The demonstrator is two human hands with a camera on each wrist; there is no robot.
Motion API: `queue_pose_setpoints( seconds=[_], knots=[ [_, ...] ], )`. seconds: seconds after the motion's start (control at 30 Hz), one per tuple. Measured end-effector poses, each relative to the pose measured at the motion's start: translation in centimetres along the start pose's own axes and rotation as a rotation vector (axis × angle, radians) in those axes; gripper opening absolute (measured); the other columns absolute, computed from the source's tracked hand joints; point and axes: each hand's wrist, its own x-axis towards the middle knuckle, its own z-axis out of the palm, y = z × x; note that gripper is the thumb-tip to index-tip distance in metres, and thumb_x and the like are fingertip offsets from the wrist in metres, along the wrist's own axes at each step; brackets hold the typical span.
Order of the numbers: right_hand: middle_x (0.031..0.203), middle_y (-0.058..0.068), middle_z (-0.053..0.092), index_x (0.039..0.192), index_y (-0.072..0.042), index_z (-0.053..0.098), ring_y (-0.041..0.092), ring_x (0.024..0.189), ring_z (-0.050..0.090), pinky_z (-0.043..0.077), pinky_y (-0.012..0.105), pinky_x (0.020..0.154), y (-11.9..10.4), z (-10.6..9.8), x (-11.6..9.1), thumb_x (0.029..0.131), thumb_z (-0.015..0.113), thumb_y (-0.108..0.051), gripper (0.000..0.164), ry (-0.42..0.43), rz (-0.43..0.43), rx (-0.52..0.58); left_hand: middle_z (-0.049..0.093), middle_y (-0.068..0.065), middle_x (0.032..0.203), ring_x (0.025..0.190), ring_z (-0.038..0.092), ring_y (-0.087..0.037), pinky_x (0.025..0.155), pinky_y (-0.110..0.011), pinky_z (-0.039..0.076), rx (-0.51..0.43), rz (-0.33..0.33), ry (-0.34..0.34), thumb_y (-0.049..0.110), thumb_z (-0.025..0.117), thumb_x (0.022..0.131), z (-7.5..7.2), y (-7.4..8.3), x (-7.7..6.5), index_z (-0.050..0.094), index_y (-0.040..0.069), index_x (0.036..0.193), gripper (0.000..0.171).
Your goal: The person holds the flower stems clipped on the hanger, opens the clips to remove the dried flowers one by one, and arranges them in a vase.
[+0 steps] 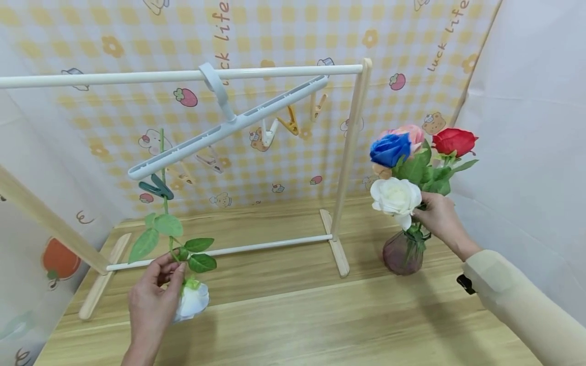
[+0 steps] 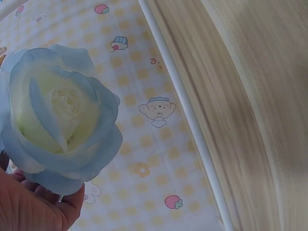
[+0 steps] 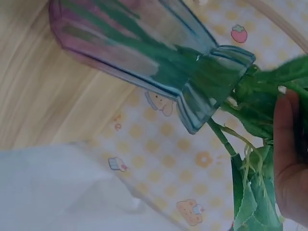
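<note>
A pale blue-white artificial rose (image 2: 62,115) hangs head down, its stem held by a dark green clothespin (image 1: 157,187) under the hanger's left end. My left hand (image 1: 153,300) pinches that stem just above the bloom, below the leaves. On the right, a purplish glass vase (image 1: 403,253) holds several artificial roses: a blue rose (image 1: 390,149), a red rose (image 1: 455,141), pink ones and a white rose (image 1: 396,197). My right hand (image 1: 440,216) grips among the stems right behind the white rose, above the vase's mouth; leaves and bloom hide the fingertips.
A light grey hanger (image 1: 233,122) hangs tilted from the white rod (image 1: 137,77) of a wooden-legged rack, left end lower. Other clothespins, including a yellow one (image 1: 288,122), hang along it. The rack's right post (image 1: 351,147) stands between the hanger and the vase.
</note>
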Motion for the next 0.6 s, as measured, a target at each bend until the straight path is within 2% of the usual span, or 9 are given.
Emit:
queue_pose_setpoints(
  seconds=[0.13,0.27,0.43,0.6],
  knots=[
    [0.075,0.021,0.068,0.090,0.006,0.068,0.009,0.053,0.049,0.037,0.024,0.048,0.1,-0.1,-0.1,0.083,0.067,0.001,0.009,-0.050,-0.032,-0.031,0.069,-0.013,0.082,0.064,0.045,0.020,0.058,-0.002,0.040,0.010,-0.010,-0.002,0.000,0.069,0.081,0.2,0.0,-0.1,0.067,0.002,0.102,0.021],
    [0.059,0.010,0.061,0.078,0.005,0.066,0.007,0.047,0.041,0.031,0.024,0.046,0.2,-0.1,-0.1,0.083,0.066,0.002,0.005,-0.022,-0.076,-0.072,0.069,-0.014,0.082,0.064,0.045,0.021,0.059,-0.002,0.039,0.009,-0.007,0.002,0.001,0.069,0.081,0.1,-0.1,-0.1,0.067,0.002,0.102,0.021],
    [0.058,0.007,0.060,0.076,0.003,0.064,0.005,0.049,0.042,0.032,0.024,0.046,0.7,0.0,-0.8,0.081,0.067,0.003,0.006,0.003,-0.105,-0.095,0.069,-0.015,0.082,0.065,0.044,0.022,0.058,-0.002,0.039,-0.008,0.016,0.007,0.000,0.069,0.081,0.1,-0.1,0.0,0.067,0.001,0.102,0.021],
    [0.053,0.002,0.051,0.072,-0.001,0.057,0.009,0.049,0.038,0.029,0.025,0.046,1.4,0.5,-1.4,0.078,0.067,0.008,0.014,0.029,-0.147,-0.116,0.069,-0.014,0.082,0.065,0.045,0.022,0.058,-0.002,0.040,-0.002,0.005,0.002,0.000,0.069,0.081,0.0,-0.1,-0.1,0.067,0.001,0.102,0.020]
  ],
)
